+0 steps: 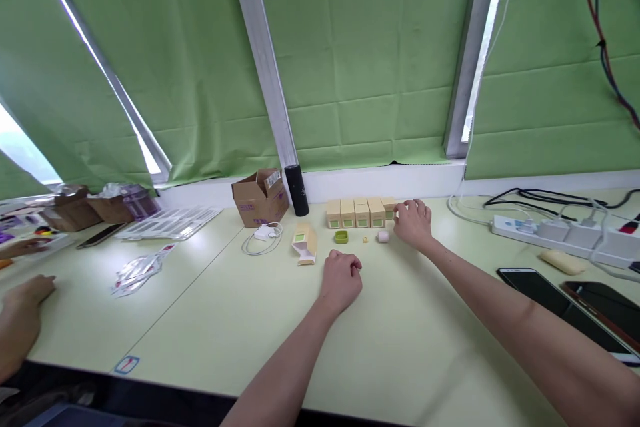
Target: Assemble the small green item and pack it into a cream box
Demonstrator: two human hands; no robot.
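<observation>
My left hand (341, 280) rests on the table with its fingers curled in; nothing shows in it. Farther right, my right hand (413, 221) has its fingers closed at the rightmost small cardboard box (389, 207), which its fingertips partly hide. That box ends a row of several small tan boxes (362, 213) with green-edged labels. In front of the row lie a green oval case-like piece (341, 237), a tiny yellowish piece (365, 239) and a pale pink rounded piece (383, 236). Beyond my left hand, an opened tan box (305, 243) lies with its flap toward me.
A brown carton (260, 199), a black cylinder (297, 191) and a white charger with cable (264, 232) stand behind. Power strips (565, 235) and phones (560, 310) lie right. At left are plastic packets (140, 271), a white tray (173, 222) and another person's hand (35, 290).
</observation>
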